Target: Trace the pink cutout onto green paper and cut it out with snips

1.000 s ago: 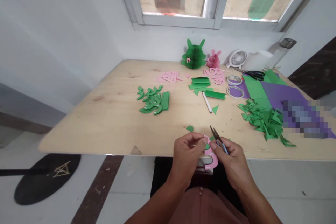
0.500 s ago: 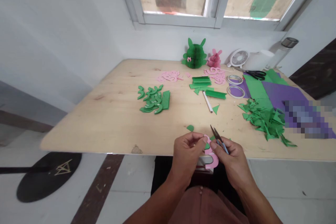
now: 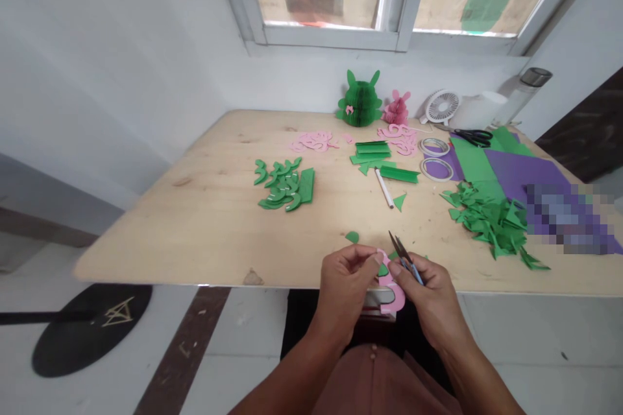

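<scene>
At the table's near edge, my left hand (image 3: 342, 285) pinches the upper end of a curved pink paper cutout (image 3: 395, 300). The cutout's rounded lower part hangs just over the edge. My right hand (image 3: 435, 295) is closed around a pair of scissors (image 3: 400, 248), their dark blades pointing up and away, slightly parted. Its thumb also touches the side of the pink cutout. A bit of green shows between the hands, against the cutout. Just beyond my left hand lies a small green paper scrap (image 3: 352, 236).
Green curved cutouts (image 3: 282, 188) lie left, pink cutouts (image 3: 311, 141) behind them. A white marker (image 3: 384, 189), tape rolls (image 3: 437, 170) and green scraps (image 3: 491, 220) are to the right. A green paper honeycomb figure (image 3: 361, 104), a pink one (image 3: 396, 109) and a small fan (image 3: 442, 106) stand behind.
</scene>
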A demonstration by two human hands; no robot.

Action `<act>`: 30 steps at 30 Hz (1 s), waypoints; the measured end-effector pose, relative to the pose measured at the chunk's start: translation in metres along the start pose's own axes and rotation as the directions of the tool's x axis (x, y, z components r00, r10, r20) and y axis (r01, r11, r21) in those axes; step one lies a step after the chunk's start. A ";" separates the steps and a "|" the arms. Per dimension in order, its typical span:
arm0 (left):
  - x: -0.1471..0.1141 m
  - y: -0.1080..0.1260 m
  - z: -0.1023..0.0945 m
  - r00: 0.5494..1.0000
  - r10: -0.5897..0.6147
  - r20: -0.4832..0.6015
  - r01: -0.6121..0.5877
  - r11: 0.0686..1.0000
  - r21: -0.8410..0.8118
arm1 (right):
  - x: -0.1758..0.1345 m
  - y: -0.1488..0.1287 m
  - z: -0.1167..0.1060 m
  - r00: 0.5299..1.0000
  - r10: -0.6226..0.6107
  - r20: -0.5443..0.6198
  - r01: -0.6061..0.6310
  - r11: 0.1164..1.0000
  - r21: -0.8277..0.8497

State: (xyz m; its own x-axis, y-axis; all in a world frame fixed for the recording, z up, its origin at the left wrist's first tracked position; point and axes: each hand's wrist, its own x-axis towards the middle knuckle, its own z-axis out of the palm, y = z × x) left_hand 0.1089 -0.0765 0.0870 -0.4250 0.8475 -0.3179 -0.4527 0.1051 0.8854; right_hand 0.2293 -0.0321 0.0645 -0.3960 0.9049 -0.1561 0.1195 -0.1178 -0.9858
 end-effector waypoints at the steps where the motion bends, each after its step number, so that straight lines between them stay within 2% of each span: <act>1: 0.000 0.000 0.000 1.000 0.002 0.003 -0.002 1.000 -0.005 | 0.000 0.001 0.000 1.000 -0.003 0.001 0.003 1.000 -0.005; 5: -0.001 0.001 -0.001 1.000 0.005 0.020 -0.004 0.999 -0.036 | 0.001 0.004 -0.001 1.000 -0.023 -0.007 0.023 1.000 -0.019; 12: 0.002 -0.003 -0.008 0.993 -0.061 0.101 0.070 0.994 -0.083 | 0.001 0.000 -0.003 1.000 -0.018 0.022 0.019 0.998 -0.052; 17: 0.009 0.004 -0.015 0.978 -0.077 0.192 0.073 0.997 0.024 | 0.004 -0.004 -0.005 0.999 -0.034 0.042 0.038 0.995 -0.088; 24: 0.016 0.024 -0.019 0.955 -0.062 0.290 -0.013 0.968 0.249 | 0.007 -0.011 -0.007 0.992 -0.038 0.119 0.053 0.991 -0.121; 30: 0.019 0.025 -0.021 0.953 -0.047 0.299 -0.037 0.962 0.272 | 0.012 -0.015 -0.007 0.987 -0.007 0.159 0.022 0.995 -0.096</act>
State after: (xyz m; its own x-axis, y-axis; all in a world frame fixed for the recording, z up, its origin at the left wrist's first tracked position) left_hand 0.0728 -0.0687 0.0960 -0.1493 0.9583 -0.2436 -0.2064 0.2107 0.9555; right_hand 0.2293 -0.0164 0.0777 -0.5368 0.8290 -0.1572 0.1975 -0.0577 -0.9786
